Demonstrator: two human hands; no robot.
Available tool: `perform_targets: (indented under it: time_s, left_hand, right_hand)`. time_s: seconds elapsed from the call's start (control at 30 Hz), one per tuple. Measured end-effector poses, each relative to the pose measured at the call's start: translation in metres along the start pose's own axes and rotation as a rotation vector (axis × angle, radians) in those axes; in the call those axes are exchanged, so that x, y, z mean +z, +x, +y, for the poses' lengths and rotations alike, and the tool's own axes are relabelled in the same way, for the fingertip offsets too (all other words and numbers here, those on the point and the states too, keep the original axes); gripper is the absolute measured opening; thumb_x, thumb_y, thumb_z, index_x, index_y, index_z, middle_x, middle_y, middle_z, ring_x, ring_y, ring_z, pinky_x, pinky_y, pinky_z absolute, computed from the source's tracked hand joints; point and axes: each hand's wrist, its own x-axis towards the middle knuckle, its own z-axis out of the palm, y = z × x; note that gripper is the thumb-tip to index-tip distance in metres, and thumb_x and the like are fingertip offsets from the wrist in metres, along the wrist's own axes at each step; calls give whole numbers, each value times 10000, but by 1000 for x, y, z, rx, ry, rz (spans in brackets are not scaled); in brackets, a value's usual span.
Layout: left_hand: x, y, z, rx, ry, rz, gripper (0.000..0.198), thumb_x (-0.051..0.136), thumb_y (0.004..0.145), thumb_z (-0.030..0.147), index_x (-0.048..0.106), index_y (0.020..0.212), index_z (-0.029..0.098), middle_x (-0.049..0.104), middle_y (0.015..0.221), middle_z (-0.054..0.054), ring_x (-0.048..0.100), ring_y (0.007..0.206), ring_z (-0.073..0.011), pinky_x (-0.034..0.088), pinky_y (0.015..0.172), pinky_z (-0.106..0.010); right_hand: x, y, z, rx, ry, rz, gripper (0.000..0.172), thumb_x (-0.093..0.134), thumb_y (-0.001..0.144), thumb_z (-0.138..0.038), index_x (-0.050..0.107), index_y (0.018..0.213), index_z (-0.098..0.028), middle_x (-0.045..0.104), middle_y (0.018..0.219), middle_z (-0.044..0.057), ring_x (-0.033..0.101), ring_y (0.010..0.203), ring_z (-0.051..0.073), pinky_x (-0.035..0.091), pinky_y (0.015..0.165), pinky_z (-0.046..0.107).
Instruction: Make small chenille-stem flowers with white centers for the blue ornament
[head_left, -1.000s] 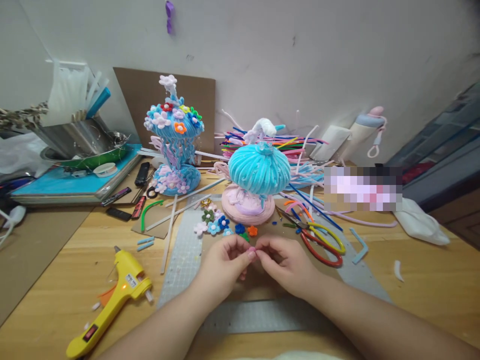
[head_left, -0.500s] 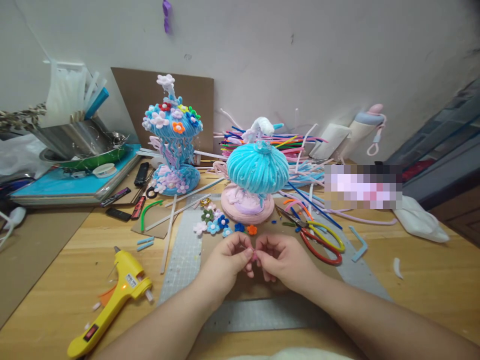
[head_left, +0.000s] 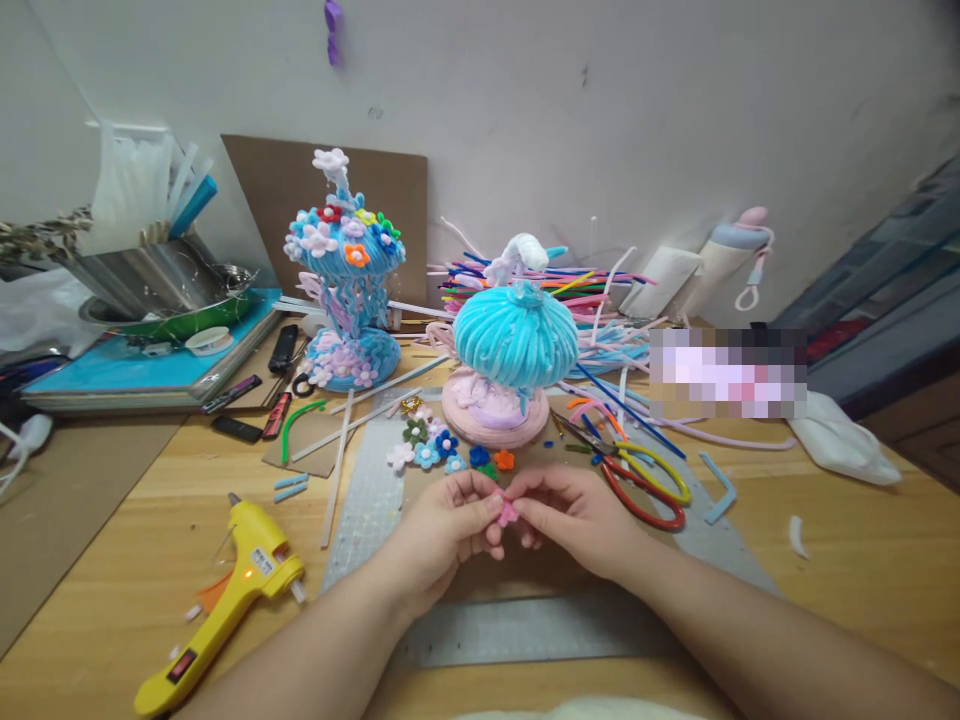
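Observation:
Between my fingertips is a small pink fuzzy flower (head_left: 507, 511), pinched from both sides. My left hand (head_left: 459, 520) grips its left edge with thumb and forefinger. My right hand (head_left: 571, 520) pinches it from the right. Just beyond the hands lie several fuzzy flowers, among them an orange flower (head_left: 505, 460), a dark blue flower (head_left: 446, 444) and a light blue flower (head_left: 427, 455). A green flower is partly hidden behind my left hand. Behind them stands a turquoise pipe-cleaner dome (head_left: 516, 337) on a round pink base (head_left: 495, 425).
Red-and-yellow-handled pliers (head_left: 643, 490) lie right of my hands. A yellow glue gun (head_left: 238, 600) rests at left. A flower-covered blue jellyfish-like model (head_left: 346, 250) stands at back left. Pipe cleaners (head_left: 615, 350) are heaped behind the dome. The grey cutting mat (head_left: 517, 630) lies beneath a cardboard piece.
The pink flower now shows more clearly between my fingers, which have shifted slightly apart. Part of a green flower has come into view beyond my hands.

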Motion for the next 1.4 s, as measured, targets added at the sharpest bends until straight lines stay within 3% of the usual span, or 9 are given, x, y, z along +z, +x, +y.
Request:
perform_targets:
  time_s: [0.17, 0.4, 0.53, 0.73, 0.9, 1.0, 1.2, 1.4]
  left_hand:
    - [-1, -2, 3, -117, -73, -68, 163, 706, 703, 194, 572, 732, 106, 552, 551, 20, 483, 460, -37, 432, 468, -139]
    - [-2, -3, 4, -141, -112, -95, 143, 715, 681, 153, 587, 727, 109, 564, 540, 15, 492, 454, -38, 438, 465, -137]
    - [-1, -3, 4, -132, -122, -94, 148, 713, 692, 171, 585, 730, 108, 566, 540, 17, 492, 448, -36, 436, 458, -134]
    - [-2, -2, -1, -51, -80, -79, 163, 711, 700, 171, 563, 728, 112, 582, 558, 11, 498, 478, -45, 456, 474, -152]
    - [-1, -2, -3, -31, -72, -103, 169, 707, 711, 181, 553, 717, 110, 579, 554, 15, 500, 481, -44, 463, 479, -158]
    - [-1, -3, -1, -28, -63, -129, 182, 717, 699, 189, 552, 710, 115, 584, 565, 16, 498, 471, -43, 464, 471, -164]
    - [-4, -3, 0, -42, 4, -190, 224, 752, 652, 208, 552, 703, 120, 634, 606, -12, 503, 439, -49, 460, 439, -177]
    - [-4, -1, -4, 7, 31, -131, 259, 777, 615, 218, 547, 677, 117, 639, 590, -9, 519, 433, -53, 472, 440, -181]
  right_hand:
    - [-8, -4, 1, -98, -96, -64, 135, 604, 806, -284, 644, 837, -159, 617, 657, 2, 576, 541, 96, 491, 538, 219]
    - [-5, -6, 0, -116, -49, -46, 91, 641, 774, -245, 644, 773, -153, 604, 663, 2, 570, 508, 85, 488, 495, 202]
    - [-3, -6, 2, -92, -90, -32, 103, 621, 779, -252, 625, 791, -150, 605, 652, 6, 561, 496, 84, 481, 483, 198]
    - [2, -6, 9, -235, -398, 72, 32, 568, 713, -138, 591, 735, -145, 590, 618, 7, 544, 525, 94, 443, 483, 180]
    - [4, -6, 6, -301, -473, 107, 40, 556, 686, -137, 581, 714, -151, 589, 604, 9, 528, 504, 95, 427, 463, 180]
    - [2, -6, 2, -320, -425, 75, 25, 564, 691, -137, 574, 702, -157, 578, 606, 4, 523, 513, 94, 426, 472, 182]
    - [-4, -8, -4, -296, -307, -119, 10, 572, 735, -154, 573, 727, -160, 611, 668, 20, 563, 563, 101, 448, 520, 191]
    - [-3, -10, 4, -502, -572, -5, 97, 562, 681, -94, 545, 723, -179, 572, 639, -14, 483, 525, 76, 371, 481, 170]
